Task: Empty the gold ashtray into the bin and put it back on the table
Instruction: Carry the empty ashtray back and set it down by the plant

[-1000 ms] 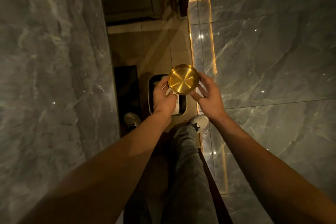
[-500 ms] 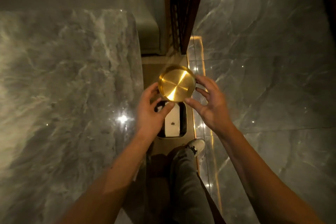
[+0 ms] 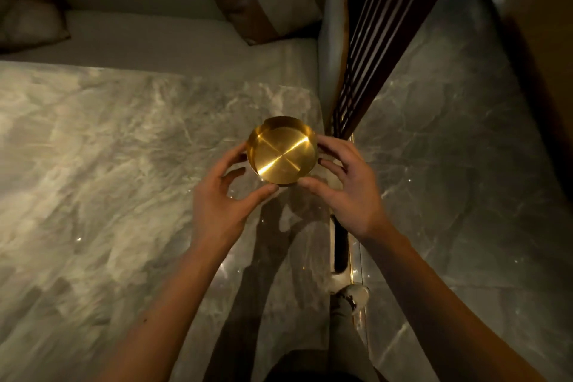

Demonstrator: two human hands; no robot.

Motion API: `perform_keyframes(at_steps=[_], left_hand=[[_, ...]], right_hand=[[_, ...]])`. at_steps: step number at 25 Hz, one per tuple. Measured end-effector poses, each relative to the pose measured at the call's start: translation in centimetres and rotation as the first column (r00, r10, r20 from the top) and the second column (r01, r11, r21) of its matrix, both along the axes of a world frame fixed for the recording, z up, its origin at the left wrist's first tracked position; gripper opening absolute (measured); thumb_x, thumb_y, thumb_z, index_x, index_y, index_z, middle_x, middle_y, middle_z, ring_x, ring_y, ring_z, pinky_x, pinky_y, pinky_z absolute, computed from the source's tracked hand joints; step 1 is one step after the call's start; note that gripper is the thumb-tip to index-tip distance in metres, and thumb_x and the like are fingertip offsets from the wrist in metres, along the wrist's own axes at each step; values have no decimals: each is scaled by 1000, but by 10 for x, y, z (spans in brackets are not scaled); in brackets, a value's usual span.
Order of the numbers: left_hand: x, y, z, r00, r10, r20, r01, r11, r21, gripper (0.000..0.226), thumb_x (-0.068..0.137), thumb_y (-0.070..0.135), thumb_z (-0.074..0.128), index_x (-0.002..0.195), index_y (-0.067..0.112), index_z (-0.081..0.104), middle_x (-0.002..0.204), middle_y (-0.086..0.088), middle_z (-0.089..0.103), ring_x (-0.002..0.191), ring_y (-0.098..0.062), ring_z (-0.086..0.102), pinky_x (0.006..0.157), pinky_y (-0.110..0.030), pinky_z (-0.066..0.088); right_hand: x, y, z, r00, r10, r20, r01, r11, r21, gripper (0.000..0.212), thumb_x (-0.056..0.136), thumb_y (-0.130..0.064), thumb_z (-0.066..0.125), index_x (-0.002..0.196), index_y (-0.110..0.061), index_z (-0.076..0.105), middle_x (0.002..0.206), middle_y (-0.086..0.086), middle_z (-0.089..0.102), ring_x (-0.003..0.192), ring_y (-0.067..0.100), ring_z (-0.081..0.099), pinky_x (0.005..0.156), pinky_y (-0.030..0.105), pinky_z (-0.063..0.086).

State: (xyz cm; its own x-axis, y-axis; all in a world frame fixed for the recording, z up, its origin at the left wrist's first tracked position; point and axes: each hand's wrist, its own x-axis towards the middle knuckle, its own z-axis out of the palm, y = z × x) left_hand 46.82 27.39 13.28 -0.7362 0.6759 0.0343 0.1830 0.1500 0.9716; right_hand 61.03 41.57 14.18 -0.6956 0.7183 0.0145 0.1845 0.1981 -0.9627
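While the head view a second ago had the gold ashtray point(image 3: 282, 150) over the bin on the floor, it now has the ashtray above the near right corner of the marble table point(image 3: 108, 164); the bin is out of frame. Reading: the emptying step looks finished and you are on the return leg. The bowl of the ashtray shows bare polished metal, with no contents visible.

Grip, both sides: your left hand point(image 3: 223, 195) and right hand point(image 3: 347, 189) each pinch the rim from opposite sides, fingertips on the metal, thumbs toward the near edge. Neither hand is released; both are grasping the ashtray. It sits between the two hands, just beyond the palms, mouth up and tilted slightly toward you.

Contact with the table: cannot tell for certain. Hand shadows fall on the marble below the ashtray, which suggests it is held clear of the surface.

Surroundings: a sofa point(image 3: 186, 40) lies beyond the table; a dark slatted panel point(image 3: 372, 56) runs to the right of the corner.

Next, as judged: lower it level, slightly inboard of the table edge, then open both hands.
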Motion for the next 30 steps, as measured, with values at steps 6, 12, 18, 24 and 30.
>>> perform_keyframes(at_steps=[6, 12, 18, 24, 30], left_hand=[[-25, -31, 52, 996, -10, -85, 21, 991, 129, 73, 65, 19, 87, 131, 21, 57, 129, 7, 63, 123, -6, 58, 103, -19, 46], [0, -49, 85, 986, 64, -155, -36, 984, 176, 72, 66, 26, 83, 133, 21, 56, 130, 9, 62, 124, -5, 58, 103, -19, 47], [22, -56, 103, 972, 90, -215, -48, 979, 197, 67, 69, 30, 79, 131, 30, 53, 130, 12, 60, 124, -2, 57, 102, -16, 46], [7, -73, 113, 969, 109, -220, -57, 971, 231, 66, 71, 25, 80, 131, 27, 54, 130, 10, 61, 124, -2, 57, 104, -20, 46], [-51, -109, 114, 971, 68, -229, -10, 969, 245, 67, 70, 28, 79, 132, 24, 54, 131, 7, 61, 124, -4, 57, 106, -22, 46]], right_hand=[[-24, -34, 58, 998, -3, -61, 10, 993, 118, 65, 73, -20, 82, 131, -27, 53, 128, -5, 54, 122, 3, 53, 105, 22, 45], [-8, -46, 94, 993, 58, -101, -41, 986, 160, 66, 73, -25, 80, 133, -27, 52, 128, -11, 53, 125, 3, 51, 106, 23, 44], [9, -50, 110, 981, 101, -164, -75, 984, 160, 62, 73, -25, 80, 128, -30, 52, 125, -11, 54, 123, 2, 53, 103, 17, 44], [-5, -69, 122, 982, 82, -172, -53, 984, 170, 65, 74, -23, 80, 133, -21, 53, 128, -4, 56, 123, 5, 54, 105, 22, 45], [-57, -111, 126, 988, 36, -148, -6, 981, 196, 65, 74, -26, 80, 133, -20, 54, 126, -9, 56, 122, 4, 54, 103, 18, 45]])
